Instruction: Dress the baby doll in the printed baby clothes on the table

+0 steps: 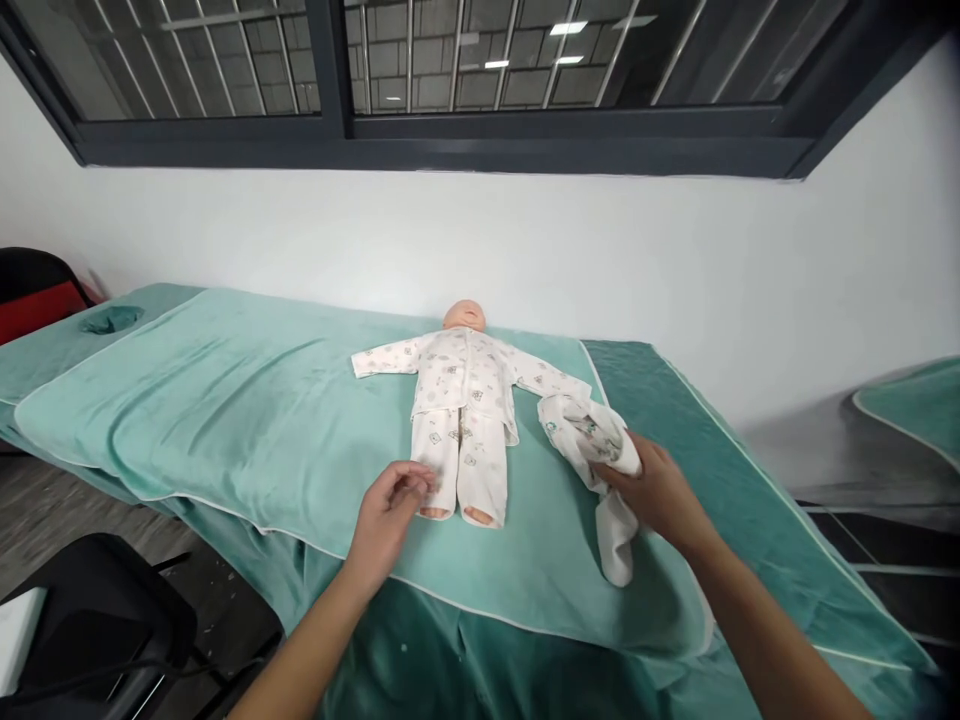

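Doll (463, 400) lies face up, arms spread, on teal towel (225, 420) over padded table (720, 470), head toward white wall (525, 240). Wears printed white top and trousers. Left hand (386, 520) at doll's near trouser cuff, fingertips pressed together, seemingly pinching hem. Right hand (656, 490) clasps bunched white garment (596, 450) just beside doll's arm, fabric end trailing toward towel edge. Black chair (97, 620) at lower left.

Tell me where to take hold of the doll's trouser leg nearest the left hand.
Probably pinch the cuff of the trouser leg just above the foot, coming from the near edge of the towel. The doll lies flat on its back, feet toward you, and the left hand is already beside that cuff.
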